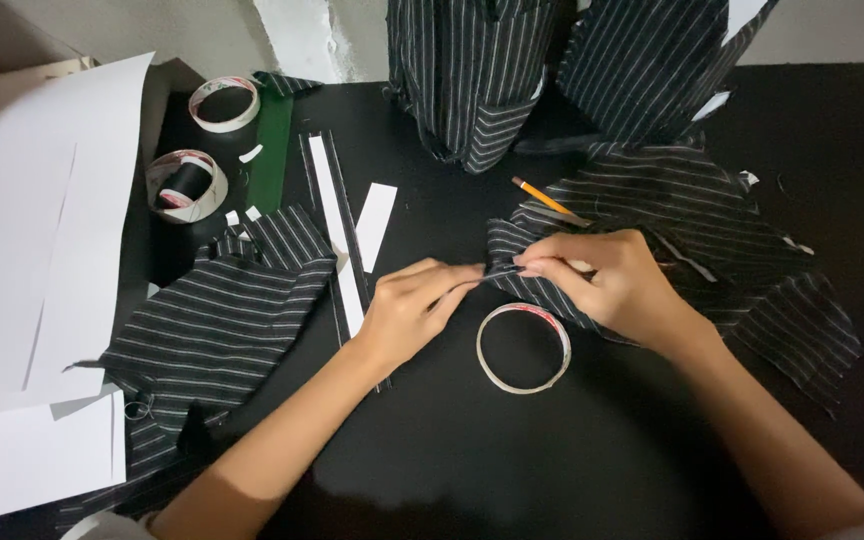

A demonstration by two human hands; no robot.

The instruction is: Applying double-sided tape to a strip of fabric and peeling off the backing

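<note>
My left hand (410, 305) and my right hand (607, 280) meet at the middle of the black table, both pinching the edge of a piece of black fabric with thin white stripes (692, 230). The fingertips touch at the fabric's left corner. Just below the hands lies a thin white tape ring (524, 348). A yellow pencil (544, 198) rests on the fabric beyond my right hand.
Another striped fabric piece (217, 325) lies at the left beside white paper strips (337, 215) and a green strip (274, 150). Two tape rolls (224, 103) (186, 185) sit at the far left. Large white paper sheets (42, 230) cover the left edge. Striped fabric forms (472, 70) stand at the back.
</note>
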